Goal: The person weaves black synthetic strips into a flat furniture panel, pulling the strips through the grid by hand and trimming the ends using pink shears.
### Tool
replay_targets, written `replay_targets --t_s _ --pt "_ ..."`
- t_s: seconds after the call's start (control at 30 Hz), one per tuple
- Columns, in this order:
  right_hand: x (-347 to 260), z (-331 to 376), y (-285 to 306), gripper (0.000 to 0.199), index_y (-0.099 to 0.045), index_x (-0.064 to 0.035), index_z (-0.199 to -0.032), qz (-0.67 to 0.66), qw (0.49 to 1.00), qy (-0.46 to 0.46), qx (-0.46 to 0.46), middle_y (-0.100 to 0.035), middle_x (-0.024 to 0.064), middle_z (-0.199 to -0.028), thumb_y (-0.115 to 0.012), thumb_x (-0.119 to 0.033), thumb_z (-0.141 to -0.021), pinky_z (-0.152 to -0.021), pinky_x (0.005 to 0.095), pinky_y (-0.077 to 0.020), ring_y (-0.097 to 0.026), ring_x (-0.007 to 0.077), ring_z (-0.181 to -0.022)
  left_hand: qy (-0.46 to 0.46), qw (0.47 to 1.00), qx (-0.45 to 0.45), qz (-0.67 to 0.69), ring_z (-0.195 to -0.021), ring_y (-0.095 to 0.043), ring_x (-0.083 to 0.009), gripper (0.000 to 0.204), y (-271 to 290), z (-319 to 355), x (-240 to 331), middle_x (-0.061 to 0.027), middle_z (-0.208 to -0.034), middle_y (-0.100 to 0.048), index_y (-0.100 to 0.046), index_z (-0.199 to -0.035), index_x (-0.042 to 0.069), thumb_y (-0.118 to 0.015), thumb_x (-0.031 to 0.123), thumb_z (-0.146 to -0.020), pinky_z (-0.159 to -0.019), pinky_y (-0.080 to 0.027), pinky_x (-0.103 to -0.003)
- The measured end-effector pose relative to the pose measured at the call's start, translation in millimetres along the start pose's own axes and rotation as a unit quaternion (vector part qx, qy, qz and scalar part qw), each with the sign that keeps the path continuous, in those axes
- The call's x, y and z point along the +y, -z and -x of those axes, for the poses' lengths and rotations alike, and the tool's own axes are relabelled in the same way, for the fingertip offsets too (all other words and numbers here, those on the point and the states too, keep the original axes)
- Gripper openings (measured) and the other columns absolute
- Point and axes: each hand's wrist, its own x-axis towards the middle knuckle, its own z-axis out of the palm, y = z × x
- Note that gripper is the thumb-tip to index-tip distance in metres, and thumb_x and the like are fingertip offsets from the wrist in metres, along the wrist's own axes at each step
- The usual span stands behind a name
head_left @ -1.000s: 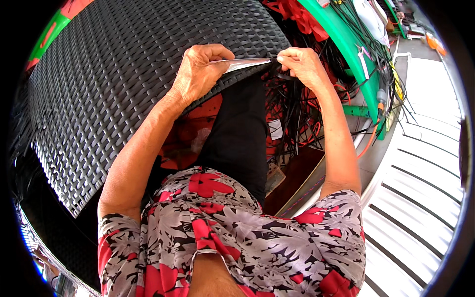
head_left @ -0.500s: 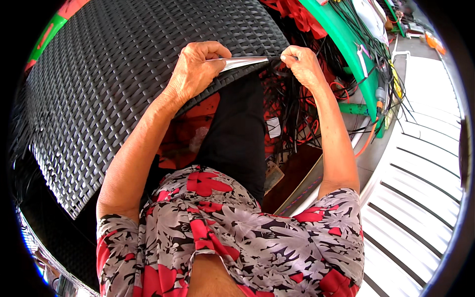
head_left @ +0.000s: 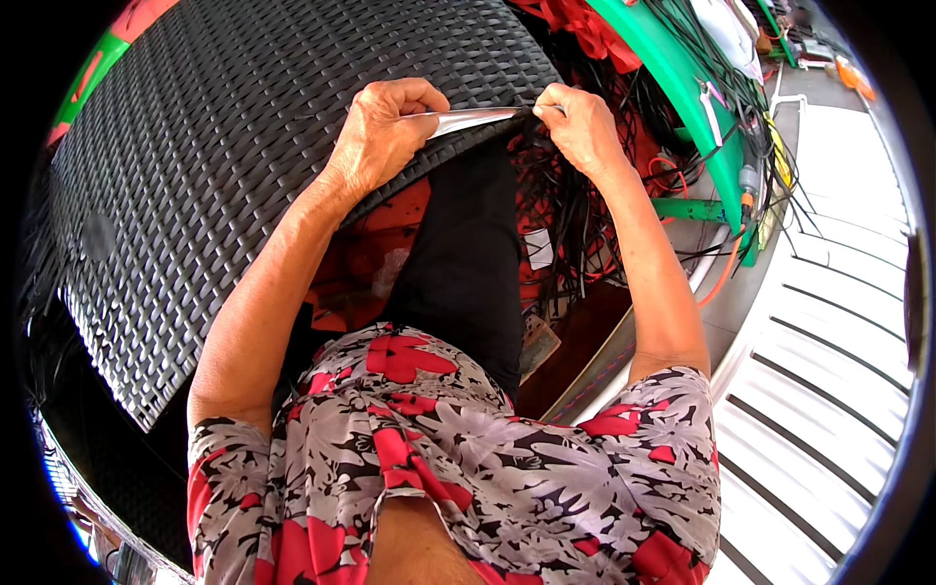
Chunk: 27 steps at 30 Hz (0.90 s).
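Observation:
A large woven black panel [head_left: 244, 127] of plastic strips spreads across the left and middle, its near edge over my black-clad leg. My left hand [head_left: 385, 136] is closed on a shiny, tapered metal tool [head_left: 473, 120] along that edge. Its handle is hidden in my fingers, so its exact kind does not show. The tool's narrow end points right, to the panel's right corner. There my right hand [head_left: 580, 127] pinches a black plastic strip [head_left: 526, 122] beside the tip. The fingertips cover most of that strip.
Loose black strips [head_left: 565, 224] hang in a tangle below the right corner. A green curved frame [head_left: 717, 166] rises at the right, draped with more strips. A white slatted surface [head_left: 829, 322] lies farther right. Red material [head_left: 585, 34] shows behind the panel.
My right hand has shifted slightly left along the edge, closer to my left hand. The left hand and metal tool have moved slightly left too.

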Motion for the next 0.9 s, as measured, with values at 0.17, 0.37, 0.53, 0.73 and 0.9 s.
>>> replay_targets --t_s 0.17,0.37,0.53,0.73,0.9 --pt "-28.6 -7.1 14.7 0.027 -0.065 -0.0160 -0.096 0.192 0.951 0.232 0.066 -0.058 -0.0025 -0.093 -0.064 -0.006 -0.071 -0.096 0.0475 -0.0278 -0.049 0.0177 -0.100 -0.030 0.998 0.029 0.041 -0.060 -0.051 -0.0067 0.013 9.2 2.6 -8.6 -0.0003 -0.069 -0.060 -0.066 -0.089 0.002 -0.059 0.008 -0.079 -0.054 -0.041 -0.021" --pt "-23.4 -32.8 21.2 0.013 -0.065 -0.0049 -0.083 0.189 0.913 0.346 0.109 -0.058 0.0078 -0.081 -0.060 -0.009 -0.072 -0.085 0.0437 -0.0404 -0.056 0.0255 -0.084 -0.177 0.973 0.085 -0.120 -0.072 -0.065 -0.0262 0.012 10.4 -20.0 8.0 -0.0133 -0.077 -0.066 -0.068 -0.076 0.005 -0.061 0.013 -0.071 -0.067 -0.051 -0.035" --pt "-21.2 5.3 -7.6 0.006 -0.062 -0.0009 -0.071 0.074 0.954 0.287 0.040 -0.053 0.0091 -0.071 -0.064 -0.005 -0.068 -0.064 0.0413 -0.0424 -0.053 0.0286 -0.073 -0.110 0.992 0.061 0.000 -0.065 -0.060 -0.0128 0.014 -2.4 3.2 -30.2 -0.0091 -0.068 -0.065 -0.066 -0.075 0.001 -0.069 0.013 -0.070 -0.059 -0.047 -0.031" --pt "-16.5 10.4 -13.2 0.009 -0.062 -0.0002 -0.072 -0.002 0.957 0.275 0.089 -0.055 0.0094 -0.073 -0.066 -0.003 -0.065 -0.061 0.0391 -0.0452 -0.054 0.0286 -0.072 -0.093 0.995 0.046 0.000 -0.065 -0.060 -0.0154 0.019 -3.2 9.4 -21.8 -0.0092 -0.070 -0.065 -0.066 -0.080 0.000 -0.068 0.016 -0.070 -0.060 -0.047 -0.032" --pt "-13.6 12.4 -20.2 0.001 -0.057 0.0005 -0.072 0.146 0.932 0.315 0.104 -0.052 0.0126 -0.075 -0.056 -0.001 -0.072 -0.058 0.0405 -0.0475 -0.057 0.0312 -0.073 -0.111 0.992 0.049 -0.017 -0.066 -0.060 -0.0174 0.022 -2.1 4.5 -22.3 -0.0100 -0.071 -0.064 -0.065 -0.081 -0.001 -0.066 0.019 -0.070 -0.061 -0.047 -0.033"
